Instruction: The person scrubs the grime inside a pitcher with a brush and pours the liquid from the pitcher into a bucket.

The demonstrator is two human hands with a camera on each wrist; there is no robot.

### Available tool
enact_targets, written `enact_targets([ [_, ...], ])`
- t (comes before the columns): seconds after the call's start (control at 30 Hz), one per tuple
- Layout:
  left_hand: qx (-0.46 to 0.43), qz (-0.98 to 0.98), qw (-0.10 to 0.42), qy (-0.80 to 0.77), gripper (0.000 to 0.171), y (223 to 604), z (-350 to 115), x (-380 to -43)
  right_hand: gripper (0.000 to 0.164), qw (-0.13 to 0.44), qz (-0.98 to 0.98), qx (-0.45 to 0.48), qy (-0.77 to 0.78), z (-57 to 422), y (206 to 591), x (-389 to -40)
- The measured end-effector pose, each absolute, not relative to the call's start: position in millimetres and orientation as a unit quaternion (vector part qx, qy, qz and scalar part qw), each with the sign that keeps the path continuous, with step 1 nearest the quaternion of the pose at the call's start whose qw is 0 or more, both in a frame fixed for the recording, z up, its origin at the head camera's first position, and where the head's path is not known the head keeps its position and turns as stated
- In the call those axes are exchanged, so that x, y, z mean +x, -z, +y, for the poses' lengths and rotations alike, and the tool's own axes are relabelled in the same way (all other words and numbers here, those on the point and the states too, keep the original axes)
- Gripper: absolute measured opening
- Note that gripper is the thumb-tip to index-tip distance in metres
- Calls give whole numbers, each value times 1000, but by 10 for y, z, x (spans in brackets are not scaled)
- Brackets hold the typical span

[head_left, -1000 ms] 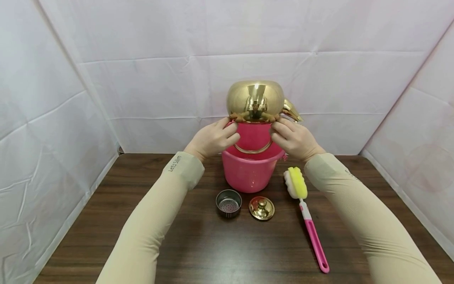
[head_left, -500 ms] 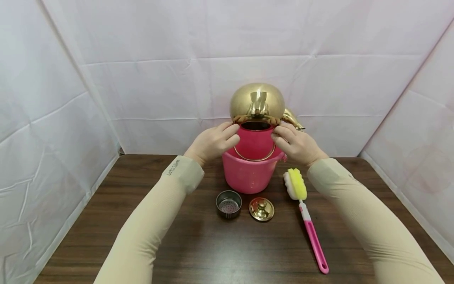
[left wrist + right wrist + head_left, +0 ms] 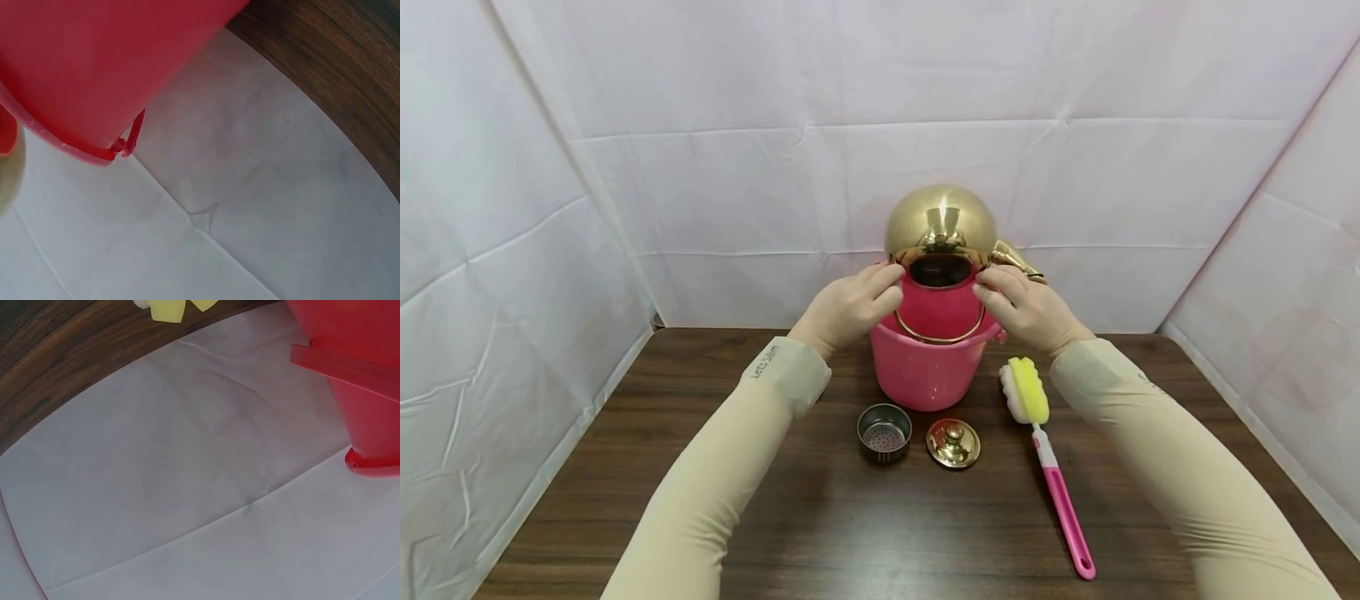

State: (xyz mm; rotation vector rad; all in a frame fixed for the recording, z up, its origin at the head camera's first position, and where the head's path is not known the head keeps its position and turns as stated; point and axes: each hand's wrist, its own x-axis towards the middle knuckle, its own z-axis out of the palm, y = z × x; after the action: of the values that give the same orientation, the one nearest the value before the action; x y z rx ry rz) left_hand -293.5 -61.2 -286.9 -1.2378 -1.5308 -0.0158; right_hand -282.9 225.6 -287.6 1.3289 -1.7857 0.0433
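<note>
A shiny gold teapot [image 3: 942,218] is tipped over a pink bucket [image 3: 927,375] in the head view, its dark round opening facing down and toward me. The spout [image 3: 1017,258] points right and downward. Below the opening hangs the thin hoop handle [image 3: 942,341]. My left hand [image 3: 852,305] grips the teapot's left side with curled fingers. On the other side, my right hand [image 3: 1028,305] grips it the same way. Fingertip contact is partly hidden. Neither hand shows in the wrist views, where the bucket's wall [image 3: 119,62] fills a corner.
In front of the bucket sit a dark metal strainer [image 3: 884,433] and a gold lid [image 3: 953,442] with a knob. To their right lies a sponge brush [image 3: 1047,462] with a pink handle. White sheeting [image 3: 737,208] encloses the brown wooden table [image 3: 865,533].
The teapot has sunk slightly and tipped further toward me, so its opening shows more. Both hands have stayed on its sides, moving slightly down. The strainer, lid and brush have not moved.
</note>
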Motion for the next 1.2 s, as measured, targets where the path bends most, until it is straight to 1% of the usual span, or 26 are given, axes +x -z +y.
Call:
enact_targets([
  [0.03, -522, -650, 551, 11, 13, 2876, -615, -2936, 27, 422, -739, 524, -30, 2252, 2871, -2809],
  [0.07, -521, -653, 550, 15, 12, 2883, -618, -2936, 29, 416, -745, 520, -33, 2250, 2872, -2799],
  [0.1, -520, -656, 546, 20, 10, 2888, -621, -2935, 27, 392, -770, 501, -55, 2243, 2866, -2776],
  [0.23, -515, -668, 535, 43, 10, 2906, -632, -2933, 32, 377, -793, 473, -78, 2228, 2883, -2747],
  [0.27, -514, -671, 532, 49, 12, 2908, -633, -2931, 36, 394, -779, 482, -70, 2224, 2894, -2760],
  [0.3, -512, -675, 529, 56, 13, 2910, -635, -2930, 35, 401, -775, 483, -68, 2220, 2901, -2765],
  [0.33, -510, -678, 525, 64, 15, 2913, -637, -2929, 37, 426, -754, 498, -51, 2217, 2912, -2782],
  [0.37, -508, -681, 522, 71, 16, 2915, -639, -2927, 36, 436, -747, 499, -52, 2209, 2917, -2790],
  [0.47, -501, -684, 523, 84, 17, 2925, -640, -2927, 33, 456, -730, 507, -48, 2187, 2928, -2804],
  [0.53, -496, -686, 525, 92, 18, 2930, -638, -2927, 35, 448, -740, 499, -61, 2176, 2929, -2793],
  [0.6, -491, -687, 528, 96, 18, 2934, -634, -2925, 35, 415, -771, 474, -88, 2168, 2925, -2762],
  [0.73, -482, -695, 523, 106, 19, 2934, -629, -2911, 33, 284, -867, 349, -216, 2134, 2892, -2665],
  [0.77, -480, -696, 523, 108, 20, 2934, -628, -2909, 33, 258, -879, 315, -247, 2124, 2883, -2650],
  [0.8, -478, -697, 523, 110, 20, 2934, -627, -2907, 33, 246, -884, 296, -265, 2116, 2877, -2638],
  [0.83, -476, -697, 525, 109, 20, 2934, -625, -2907, 34, 248, -883, 296, -267, 2112, 2874, -2633],
  [0.87, -473, -698, 527, 110, 20, 2935, -625, -2907, 34, 263, -876, 313, -255, 2112, 2878, -2641],
  [0.9, -470, -698, 528, 111, 20, 2934, -623, -2905, 34, 290, -863, 343, -233, 2112, 2884, -2654],
  [1.03, -455, -706, 530, 117, 19, 2936, -621, -2901, 27, 442, -763, 458, -116, 2115, 2923, -2733],
  [1.1, -447, -712, 529, 119, 19, 2936, -621, -2892, 23, 481, -731, 475, -97, 2104, 2932, -2766],
  [1.2, -437, -720, 525, 125, 19, 2939, -620, -2883, 23, 498, -719, 475, -98, 2091, 2940, -2788],
])
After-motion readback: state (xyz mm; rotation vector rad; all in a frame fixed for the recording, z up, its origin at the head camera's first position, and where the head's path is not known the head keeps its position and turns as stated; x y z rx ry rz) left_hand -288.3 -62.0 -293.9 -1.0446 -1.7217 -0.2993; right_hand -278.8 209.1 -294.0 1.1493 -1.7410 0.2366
